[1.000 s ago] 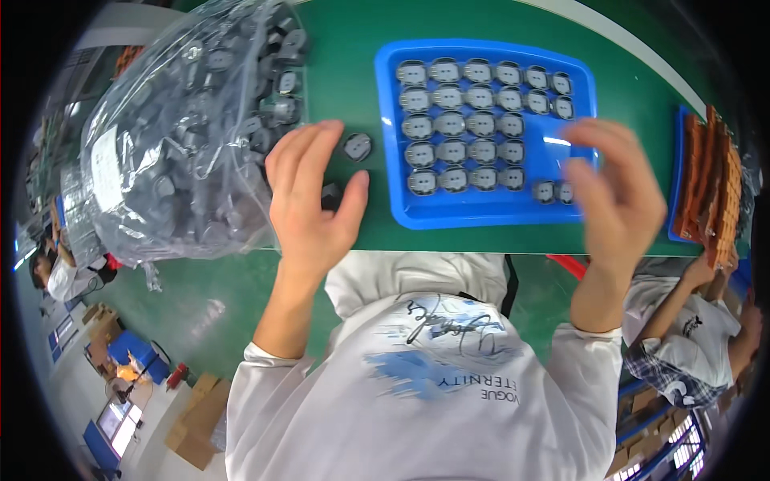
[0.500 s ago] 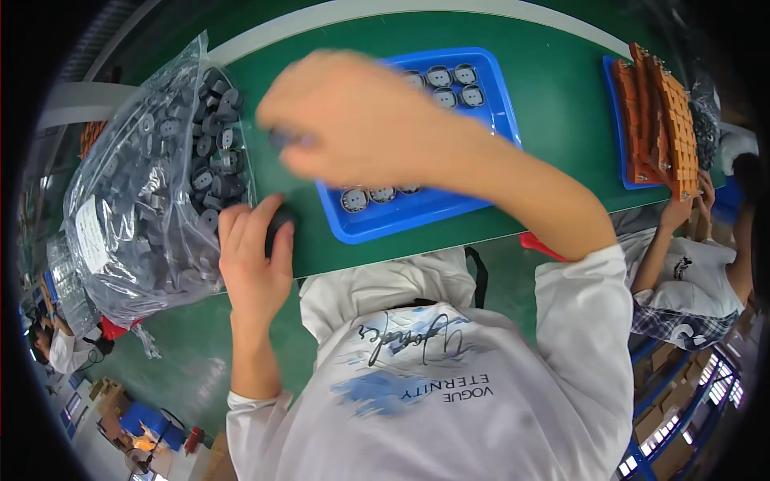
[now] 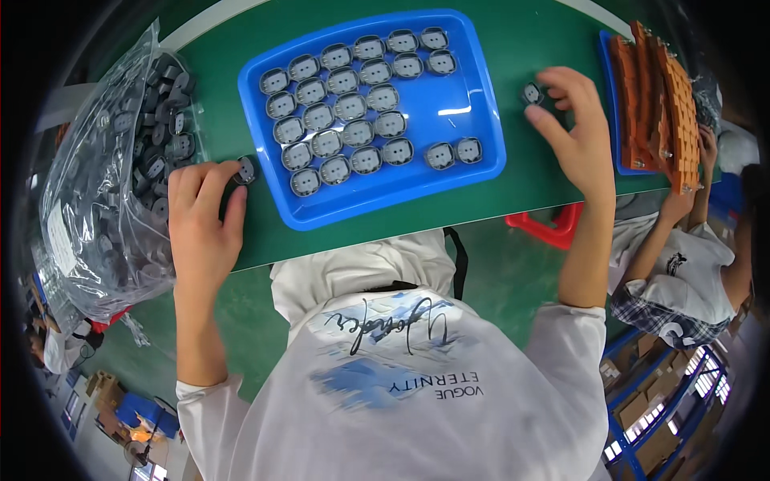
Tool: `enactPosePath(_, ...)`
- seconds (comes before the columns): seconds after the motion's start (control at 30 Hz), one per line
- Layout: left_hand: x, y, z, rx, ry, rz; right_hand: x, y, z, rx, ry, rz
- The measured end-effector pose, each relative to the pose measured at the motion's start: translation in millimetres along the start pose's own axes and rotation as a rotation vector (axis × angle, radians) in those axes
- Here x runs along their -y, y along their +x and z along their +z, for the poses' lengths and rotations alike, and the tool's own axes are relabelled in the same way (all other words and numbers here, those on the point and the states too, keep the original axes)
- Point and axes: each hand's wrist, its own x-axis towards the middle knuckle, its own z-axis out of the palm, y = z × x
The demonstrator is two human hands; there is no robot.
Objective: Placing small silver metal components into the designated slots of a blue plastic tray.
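On the green table (image 3: 545,32) lies a blue tray (image 3: 481,96), partly filled with grey parts. The left hand (image 3: 200,220) pinches one part (image 3: 245,169) beside the bag (image 3: 120,160); the right hand (image 3: 573,132) holds another part (image 3: 531,93) right of the tray. Filling seems midway; placing needs an empty spot.

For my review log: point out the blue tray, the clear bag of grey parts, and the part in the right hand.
Blue tray (image 3: 473,112), head view, bare floor at its right side.
Clear bag of grey parts (image 3: 104,160), head view, middle of its plastic front.
Grey part (image 3: 532,93), head view, its face, at the right hand's fingertips.
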Motion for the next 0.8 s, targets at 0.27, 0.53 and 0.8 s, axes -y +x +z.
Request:
enactPosePath(0.27, -12.4, 6.9, 1.8, -0.043, 0.023, -0.013, -16.4, -16.6, 13.3, -0.04, 0.118, -0.11)
enactPosePath(0.53, -13.2, 1.8, -0.5, -0.246, -0.132, -0.163, -19.7, -19.0, 19.7, -0.097, 0.186, -0.082)
enactPosePath(0.8, -103.0, 84.1, 21.4, -0.212, -0.251, 0.282, 42.8, 10.6, -0.4, -0.096, -0.001, -0.35)
